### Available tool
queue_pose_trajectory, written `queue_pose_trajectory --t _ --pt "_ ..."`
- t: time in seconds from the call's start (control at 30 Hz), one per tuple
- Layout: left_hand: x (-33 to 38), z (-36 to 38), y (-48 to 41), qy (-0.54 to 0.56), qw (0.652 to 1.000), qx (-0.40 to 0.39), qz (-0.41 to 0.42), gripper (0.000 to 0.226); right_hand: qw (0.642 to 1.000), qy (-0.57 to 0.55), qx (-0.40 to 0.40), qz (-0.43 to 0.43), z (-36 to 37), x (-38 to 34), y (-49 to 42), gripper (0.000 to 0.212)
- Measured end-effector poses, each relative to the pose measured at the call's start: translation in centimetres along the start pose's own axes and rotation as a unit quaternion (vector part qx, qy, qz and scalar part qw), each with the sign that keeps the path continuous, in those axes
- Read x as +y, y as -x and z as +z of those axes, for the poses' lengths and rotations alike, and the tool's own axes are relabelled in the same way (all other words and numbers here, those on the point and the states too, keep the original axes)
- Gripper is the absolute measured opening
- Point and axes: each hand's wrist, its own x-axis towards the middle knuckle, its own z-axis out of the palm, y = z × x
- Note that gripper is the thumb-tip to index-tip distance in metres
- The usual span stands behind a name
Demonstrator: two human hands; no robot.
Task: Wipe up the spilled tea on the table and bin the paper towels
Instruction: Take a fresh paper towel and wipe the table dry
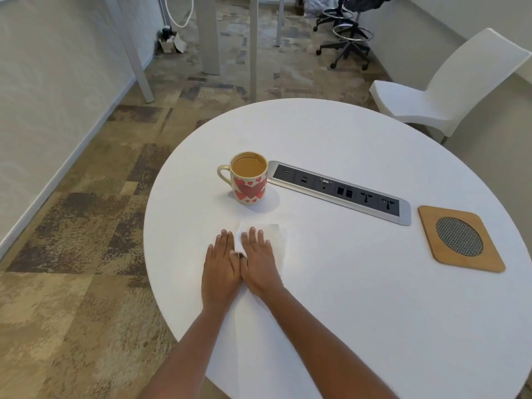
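A white paper towel [275, 240] lies spread flat on the round white table [345, 283], in front of a cream mug [249, 180] with red hearts that is full of milky tea. My left hand [220, 269] and my right hand [259, 262] rest side by side, palms down and fingers straight, pressing on the towel. The towel runs back under my wrists toward the table's near edge. No spilled tea shows around the towel; anything beneath it is hidden.
A silver power and socket strip [339, 191] is set in the table right of the mug. A wooden trivet [460, 239] with a mesh centre lies at the right. A white chair [449, 90] stands behind the table, and office stools [348, 33] stand farther back.
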Motion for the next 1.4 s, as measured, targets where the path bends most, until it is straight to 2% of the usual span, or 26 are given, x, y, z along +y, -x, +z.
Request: queue_pose_trajectory --t 0.13,0.3,0.43,0.67,0.83,1.0,1.07,1.13,1.27,1.33,1.4 --pt "0.4 -0.5 0.4 0.098 0.995 0.02 -0.02 0.057 0.977 0.096 -0.103 -0.163 -1.5 2.1 0.8 0.052" --pt "0.2 -0.7 0.5 0.143 0.989 0.026 -0.016 0.058 0.943 0.142 -0.17 -0.25 -3.5 4.1 1.6 0.051" --pt "0.2 -0.8 0.5 0.135 0.991 0.019 -0.011 0.058 0.93 0.148 -0.213 -0.26 -5.8 6.3 3.0 0.048" --pt "0.2 -0.6 0.4 0.12 0.993 0.015 -0.015 0.059 0.938 0.166 -0.219 -0.213 -10.1 10.0 5.4 0.05" --pt "0.2 -0.6 0.5 0.126 0.992 0.014 -0.019 0.06 0.947 0.187 -0.19 -0.179 -10.4 10.5 6.3 0.074" --pt "0.2 -0.6 0.5 0.133 0.991 0.017 -0.017 0.059 0.968 0.159 -0.152 -0.12 -10.3 10.0 6.7 0.076" --pt "0.1 -0.6 0.5 0.133 0.991 0.02 -0.015 0.059 0.985 0.116 -0.101 -0.073 -10.6 9.7 6.8 0.078" --pt "0.1 -0.6 0.4 0.128 0.992 0.023 -0.012 0.059 0.997 0.072 -0.014 -0.023 -11.2 9.5 6.9 0.076" --pt "0.1 -0.5 0.4 0.116 0.993 0.022 -0.008 0.058 0.979 0.023 0.192 0.064 -12.7 9.9 7.1 0.065" --pt "0.1 -0.5 0.3 0.108 0.994 0.019 0.001 0.057 0.969 0.062 0.223 0.081 -12.7 10.2 6.8 0.058" --pt "0.1 -0.5 0.0 0.102 0.995 0.013 0.012 0.057 0.97 0.096 0.199 0.102 -12.2 10.3 6.0 0.053"
